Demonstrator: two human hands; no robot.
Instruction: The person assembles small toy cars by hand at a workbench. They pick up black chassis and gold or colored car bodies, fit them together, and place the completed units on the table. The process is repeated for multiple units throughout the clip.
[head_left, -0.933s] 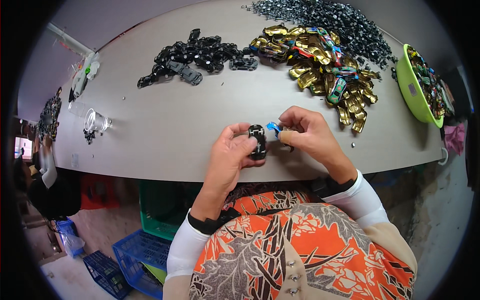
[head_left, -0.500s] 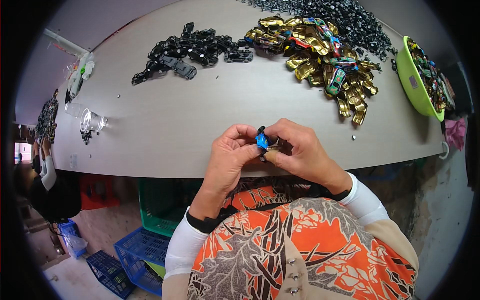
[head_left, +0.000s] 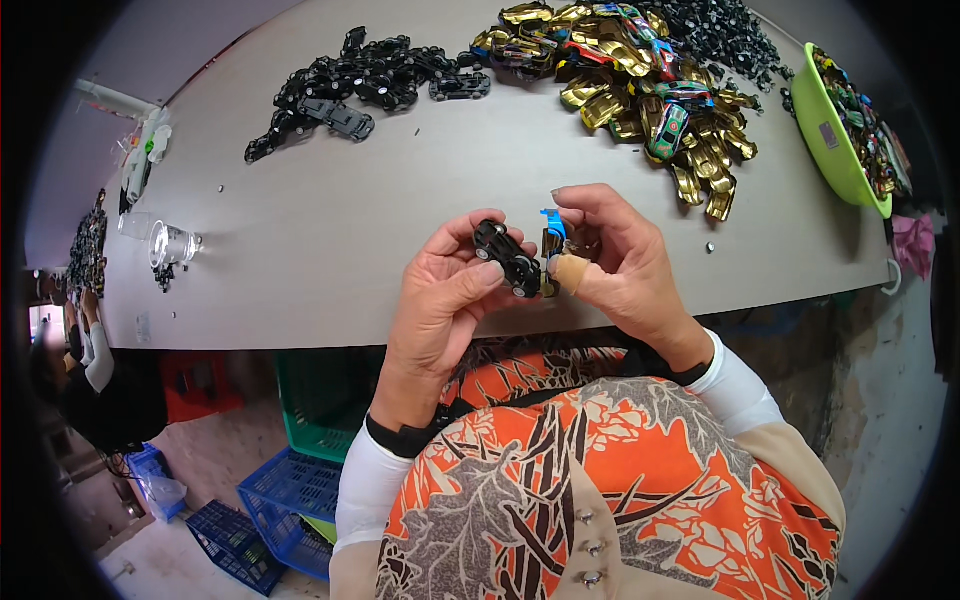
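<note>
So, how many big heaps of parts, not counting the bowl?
4: black car bases left of centre; gold-lined car shells right of them; small dark parts beyond the shells; a mixed heap far left by another person's hands. More could be hidden.

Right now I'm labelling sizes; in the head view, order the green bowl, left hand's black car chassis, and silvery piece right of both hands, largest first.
1. Green bowl
2. Black car chassis
3. Silvery piece

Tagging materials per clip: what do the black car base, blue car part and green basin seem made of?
Black car base, left hand: probably moulded plastic, dark with slight sheen.
Blue car part, right hand: glossy and bright, so coated plastic or painted metal, unclear which.
Green basin: likely plastic, smooth, evenly coloured wall.
</note>
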